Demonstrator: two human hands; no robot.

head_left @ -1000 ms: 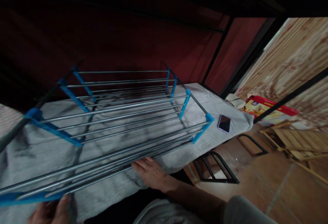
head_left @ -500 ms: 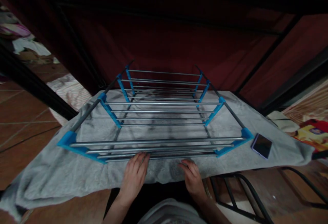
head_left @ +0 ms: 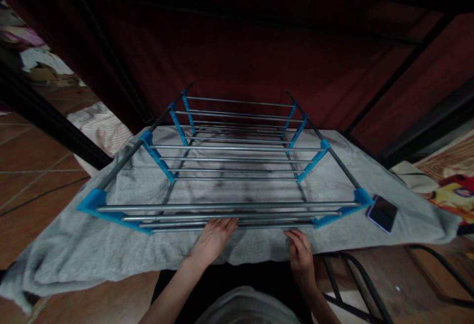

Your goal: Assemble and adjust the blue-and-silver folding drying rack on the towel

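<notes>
A rack [head_left: 237, 148] of grey metal tubes with blue plastic brackets lies on its side across a grey cloth [head_left: 122, 260]. My left hand [head_left: 217, 237] rests at the rack's near side, fingers stretched out to the right over its lowest front tube; I cannot tell whether they press on it. My right hand [head_left: 300, 250] is on the cloth's front edge, just short of the same tube. Its fingers are loosely bent and point left, with nothing seen in them.
A phone [head_left: 383, 213] lies on the cloth beside the rack's near right corner. Behind stands a dark red panel [head_left: 237, 57] with black framing. A black metal frame [head_left: 355, 274] is at the lower right. Clothes [head_left: 44, 60] are heaped at the far left.
Both hands have slid to the right along the rack's near side. My left hand has turned so its fingers point more to the right. The view has shifted slightly.
</notes>
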